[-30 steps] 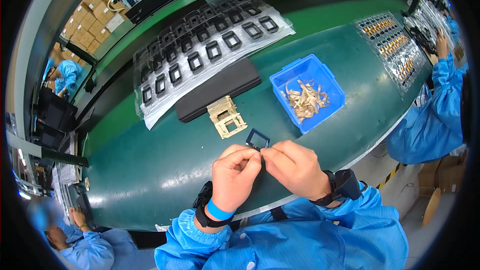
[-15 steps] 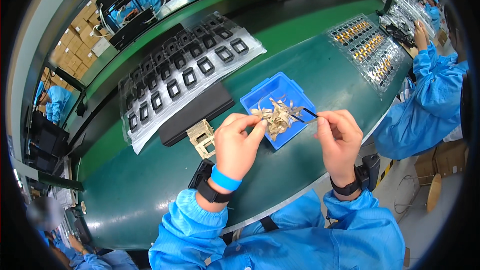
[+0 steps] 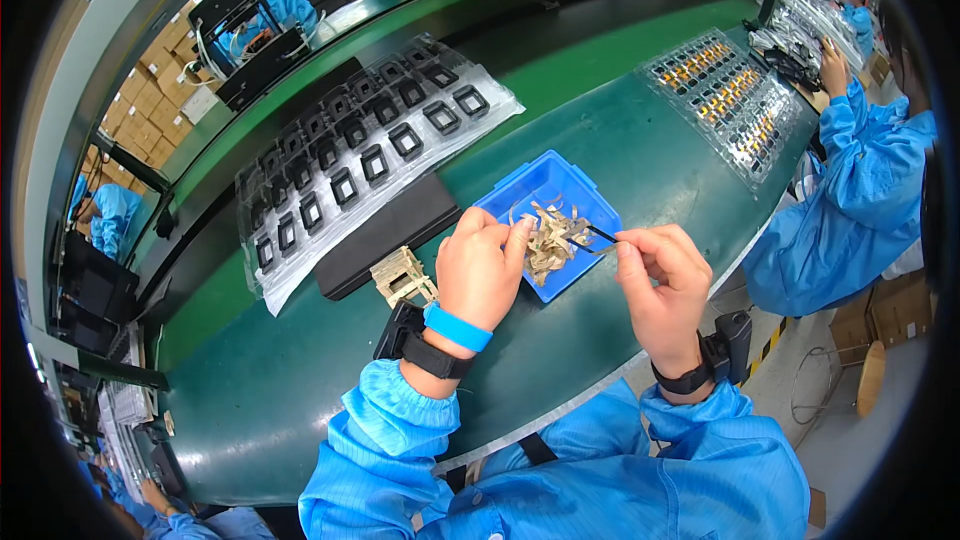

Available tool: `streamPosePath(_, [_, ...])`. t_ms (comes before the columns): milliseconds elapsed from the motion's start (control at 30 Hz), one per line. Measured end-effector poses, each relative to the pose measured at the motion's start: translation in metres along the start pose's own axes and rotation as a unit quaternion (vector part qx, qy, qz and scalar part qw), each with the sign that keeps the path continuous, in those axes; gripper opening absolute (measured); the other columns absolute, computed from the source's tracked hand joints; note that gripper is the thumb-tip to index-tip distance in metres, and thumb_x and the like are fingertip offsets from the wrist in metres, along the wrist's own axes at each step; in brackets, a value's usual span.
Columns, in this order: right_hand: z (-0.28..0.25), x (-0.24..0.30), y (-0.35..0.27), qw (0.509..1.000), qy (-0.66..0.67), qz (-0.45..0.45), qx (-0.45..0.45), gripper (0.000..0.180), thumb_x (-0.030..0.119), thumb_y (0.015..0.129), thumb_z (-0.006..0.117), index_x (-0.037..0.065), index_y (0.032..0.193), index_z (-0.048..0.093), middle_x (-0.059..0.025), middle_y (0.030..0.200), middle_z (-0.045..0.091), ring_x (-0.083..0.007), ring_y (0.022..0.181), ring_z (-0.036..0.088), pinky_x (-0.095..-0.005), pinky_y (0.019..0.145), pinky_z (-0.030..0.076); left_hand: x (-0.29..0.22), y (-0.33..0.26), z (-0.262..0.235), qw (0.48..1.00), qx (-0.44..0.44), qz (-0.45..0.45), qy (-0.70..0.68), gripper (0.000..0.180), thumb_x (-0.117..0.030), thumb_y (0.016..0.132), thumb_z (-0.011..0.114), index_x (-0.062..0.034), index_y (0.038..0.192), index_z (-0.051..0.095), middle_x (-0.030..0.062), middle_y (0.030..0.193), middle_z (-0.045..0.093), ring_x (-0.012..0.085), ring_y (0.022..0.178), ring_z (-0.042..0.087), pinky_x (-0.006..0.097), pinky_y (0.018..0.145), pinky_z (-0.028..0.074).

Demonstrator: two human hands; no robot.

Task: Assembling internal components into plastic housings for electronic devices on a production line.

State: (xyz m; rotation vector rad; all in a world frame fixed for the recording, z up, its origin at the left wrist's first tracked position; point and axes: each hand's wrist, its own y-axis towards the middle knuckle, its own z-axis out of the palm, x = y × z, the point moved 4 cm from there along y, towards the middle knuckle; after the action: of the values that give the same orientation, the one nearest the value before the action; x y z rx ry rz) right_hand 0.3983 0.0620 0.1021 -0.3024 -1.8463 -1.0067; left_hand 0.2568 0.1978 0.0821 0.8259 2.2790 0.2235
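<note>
At the near edge of the green tabletop [image 3: 300, 380] both forearms in blue sleeves are seen coming up from below. Left hand [image 3: 480, 275] is raised over the near edge, blue band and dark wrist device worn below it; its grip is pinched on something small at the fingertips, too small to be identified. Right hand [image 3: 662, 285] is held beside it, grip clenched on thin black tweezers [image 3: 600, 234], tips pointed left toward the left fingertips. Just past both hands a blue bin [image 3: 565, 185] is set on the tabletop, filled with tan strip scraps [image 3: 545, 235]; tweezer tips are seen over the bin's near side. Left of the bin a small tan frame part [image 3: 403, 277] is laid near the left wrist. Behind it a black flat pad [image 3: 385, 235] is placed. Further back a clear tray of black square frames [image 3: 350, 155] is spread toward the tabletop's far left. Toward the far right edge a clear tray with orange and dark parts [image 3: 725, 90] is laid. Beyond the right edge another person in a blue coat [image 3: 860, 190] is seated, hands at a further tray.
</note>
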Motion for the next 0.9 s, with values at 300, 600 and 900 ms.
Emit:
streamPosePath(300, [0.028, 0.019, -0.024, 0.960, -0.143, -0.233, 0.067, 0.027, -0.002, 0.072, 0.072, 0.003, 0.099, 0.069, -0.0097, 0.086, 0.062, -0.0254, 0.071, 0.064, -0.0320, 0.060, 0.052, 0.000, -0.035, -0.029, 0.929, 0.099, -0.221, -0.280, 0.038, -0.035, 0.093, 0.062, 0.0004, 0.082, 0.071, 0.0021, 0.062, 0.055, 0.0100, 0.059, 0.050, 0.027, 0.057, 0.040])
streamPosePath(600, [0.067, 0.023, -0.038, 0.971, 0.037, -0.024, 0.235, 0.016, 0.006, 0.080, 0.072, 0.003, 0.095, 0.068, -0.0091, 0.081, 0.062, -0.0189, 0.063, 0.061, -0.0291, 0.056, 0.050, 0.032, -0.095, -0.070, 0.905, 0.042, -0.239, -0.348, 0.010, -0.007, 0.086, 0.068, 0.0029, 0.084, 0.068, 0.0010, 0.085, 0.060, 0.0069, 0.072, 0.051, 0.022, 0.064, 0.041])
streamPosePath(900, [0.107, 0.034, -0.054, 0.888, 0.042, 0.075, 0.452, 0.009, 0.007, 0.084, 0.068, 0.000, 0.089, 0.066, -0.0080, 0.073, 0.063, -0.0135, 0.060, 0.061, -0.0254, 0.053, 0.047, 0.040, -0.135, -0.103, 0.945, 0.089, -0.225, -0.220, 0.008, -0.007, 0.082, 0.072, 0.0003, 0.086, 0.070, 0.0032, 0.080, 0.060, 0.0084, 0.068, 0.050, 0.023, 0.062, 0.041])
